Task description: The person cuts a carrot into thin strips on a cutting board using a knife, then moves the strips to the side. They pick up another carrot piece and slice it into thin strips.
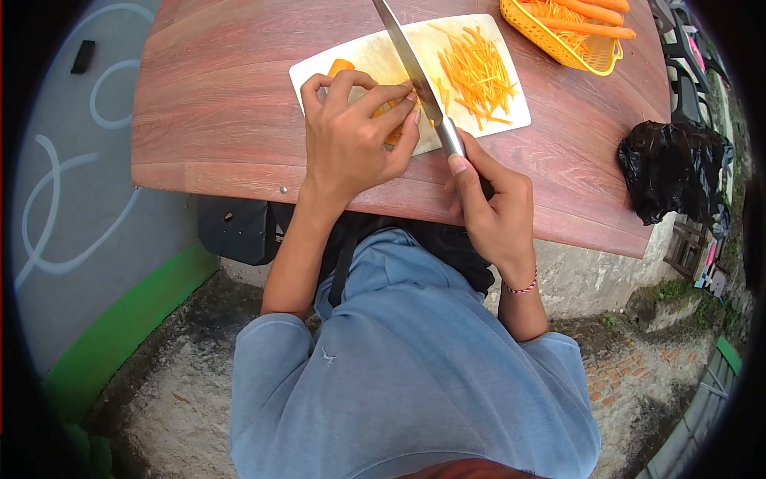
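My right hand (495, 203) is closed around the handle of a kitchen knife (415, 68), its blade slanting up and left over the white cutting board (327, 68). My left hand (355, 128) presses with bent fingers on carrot (341, 65) pieces at the board's left half, fingertips close beside the blade. The carrot is mostly hidden under the fingers; an orange end shows above the knuckles. Right of the knife lies a pile of thin carrot strips (479, 76).
A yellow plastic basket (562, 44) with whole carrots and shredded carrot stands at the table's far right. The reddish wooden table (215, 96) has its front edge near my body. A black plastic bag (670, 172) hangs at the right edge. A grey wall (72, 199) rises at left.
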Motion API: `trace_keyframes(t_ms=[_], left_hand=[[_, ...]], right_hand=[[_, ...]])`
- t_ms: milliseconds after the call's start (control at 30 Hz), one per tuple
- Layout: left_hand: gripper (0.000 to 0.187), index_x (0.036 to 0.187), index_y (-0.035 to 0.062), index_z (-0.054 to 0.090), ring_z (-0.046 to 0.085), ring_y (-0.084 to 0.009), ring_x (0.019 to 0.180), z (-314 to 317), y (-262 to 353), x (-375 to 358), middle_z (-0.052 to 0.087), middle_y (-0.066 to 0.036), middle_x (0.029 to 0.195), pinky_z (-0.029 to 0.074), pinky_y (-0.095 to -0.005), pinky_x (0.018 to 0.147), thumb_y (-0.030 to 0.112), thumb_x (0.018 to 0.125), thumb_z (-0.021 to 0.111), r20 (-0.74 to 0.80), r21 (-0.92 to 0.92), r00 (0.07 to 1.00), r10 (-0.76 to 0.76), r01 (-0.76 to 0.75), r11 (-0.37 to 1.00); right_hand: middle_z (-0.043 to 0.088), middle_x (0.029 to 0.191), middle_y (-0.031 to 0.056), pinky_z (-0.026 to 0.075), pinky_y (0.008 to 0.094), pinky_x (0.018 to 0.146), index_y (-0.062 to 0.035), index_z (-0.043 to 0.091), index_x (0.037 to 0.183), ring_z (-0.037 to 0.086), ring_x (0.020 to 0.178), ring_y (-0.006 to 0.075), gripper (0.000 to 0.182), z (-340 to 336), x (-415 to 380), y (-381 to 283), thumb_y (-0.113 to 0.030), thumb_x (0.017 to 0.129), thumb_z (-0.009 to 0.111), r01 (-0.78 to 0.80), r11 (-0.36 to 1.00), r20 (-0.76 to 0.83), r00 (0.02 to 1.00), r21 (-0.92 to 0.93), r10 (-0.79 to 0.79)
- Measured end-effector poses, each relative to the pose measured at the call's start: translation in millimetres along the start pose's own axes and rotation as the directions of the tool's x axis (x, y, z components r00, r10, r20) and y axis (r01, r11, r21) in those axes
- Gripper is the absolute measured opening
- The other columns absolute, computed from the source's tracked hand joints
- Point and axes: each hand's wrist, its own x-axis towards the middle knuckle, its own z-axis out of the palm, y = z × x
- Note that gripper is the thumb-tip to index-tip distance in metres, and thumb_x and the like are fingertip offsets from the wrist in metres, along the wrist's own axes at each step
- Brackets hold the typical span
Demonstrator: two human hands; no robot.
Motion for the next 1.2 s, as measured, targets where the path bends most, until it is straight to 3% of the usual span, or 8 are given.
trace_keyframes(t_ms=[200,267,367,500,567,700,967,1200], left_hand=[[0.013,0.095,0.0146,0.086,0.065,-0.0206,0.102,0.1,-0.3,0.7,0.08,0.007,0.105,0.038,-0.0439,0.097,0.02,0.084,0.081,-0.003,-0.004,1.0,0.006,-0.006,1.0],[0.013,0.095,0.0142,0.085,0.065,-0.0209,0.102,-0.1,-0.4,0.9,0.08,0.007,0.105,0.038,-0.044,0.097,0.02,0.084,0.081,0.002,-0.009,1.0,0.001,-0.001,1.0],[0.013,0.092,0.0122,0.085,0.064,-0.0201,0.097,2.7,-2.1,0.6,0.08,0.006,0.102,0.038,-0.0458,0.096,0.021,0.084,0.08,-0.017,-0.027,1.0,0.011,-0.012,1.0],[0.015,0.089,0.0103,0.085,0.062,-0.0199,0.093,3.0,-2.4,1.1,0.08,0.006,0.099,0.038,-0.0472,0.094,0.023,0.083,0.08,-0.056,-0.026,0.998,0.022,-0.024,0.999],[0.015,0.088,0.0106,0.085,0.062,-0.0202,0.093,4.8,-2.9,-0.1,0.08,0.006,0.099,0.038,-0.047,0.094,0.024,0.083,0.08,-0.071,-0.024,0.997,0.027,-0.028,0.999],[0.014,0.087,0.0113,0.084,0.061,-0.0199,0.094,5.9,-4.1,-0.8,0.079,0.007,0.098,0.038,-0.0464,0.094,0.024,0.084,0.079,-0.082,-0.018,0.996,0.036,-0.037,0.999],[0.014,0.087,0.0114,0.084,0.061,-0.0195,0.094,5.4,-3.4,-0.3,0.078,0.007,0.1,0.037,-0.0465,0.094,0.024,0.084,0.079,-0.075,-0.012,0.997,0.034,-0.035,0.999],[0.014,0.086,0.0112,0.084,0.061,-0.0194,0.094,6.7,-4.0,-1.5,0.078,0.006,0.099,0.037,-0.0475,0.094,0.023,0.084,0.079,-0.086,-0.02,0.996,0.035,-0.037,0.999]], right_hand=[[0.068,0.075,0.0257,0.053,0.04,0.062,0.0063,0.069,0.133,0.071,0.063,0.0339,0.035,4.6,-8.4,-3.7,-0.014,0.105,0.066,0.069,0.989,-0.026,0.997,-0.128,-0.073],[0.067,0.076,0.0276,0.053,0.0442,0.062,0.0067,0.068,0.131,0.071,0.068,0.0416,0.034,7.9,-8.3,-5.0,-0.014,0.104,0.065,0.179,0.957,-0.048,0.98,-0.229,-0.194],[0.067,0.076,0.0287,0.053,0.0467,0.062,0.0044,0.068,0.13,0.071,0.071,0.0444,0.032,10.3,11.6,-12.7,-0.015,0.104,0.065,0.175,0.943,-0.024,0.982,-0.281,-0.19],[0.066,0.077,0.0293,0.053,0.0469,0.062,0.0017,0.067,0.131,0.071,0.071,0.044,0.032,12.4,35.8,-16.5,-0.016,0.104,0.065,0.157,0.947,-0.008,0.986,-0.279,-0.166],[0.066,0.076,0.0285,0.053,0.0446,0.061,0.0001,0.069,0.13,0.071,0.068,0.0422,0.031,11.1,40.1,-8.4,-0.016,0.105,0.064,0.131,0.981,0.003,0.991,-0.143,-0.132],[0.066,0.075,0.0276,0.052,0.0415,0.061,0.0018,0.07,0.129,0.069,0.064,0.0401,0.03,5.4,28.9,1.4,-0.016,0.105,0.064,0.105,0.991,-0.009,0.994,-0.085,-0.107],[0.068,0.071,0.0219,0.053,0.0366,0.062,0.0031,0.069,0.135,0.071,0.061,0.0243,0.035,-3.0,12.6,-4.4,-0.016,0.105,0.066,0.047,0.998,0.003,0.999,-0.043,-0.047],[0.066,0.073,0.0242,0.053,0.0368,0.062,0.0055,0.068,0.134,0.071,0.062,0.0253,0.036,1.4,5.2,-2.7,-0.015,0.105,0.066,0.037,0.995,0.006,0.999,-0.096,-0.037]])
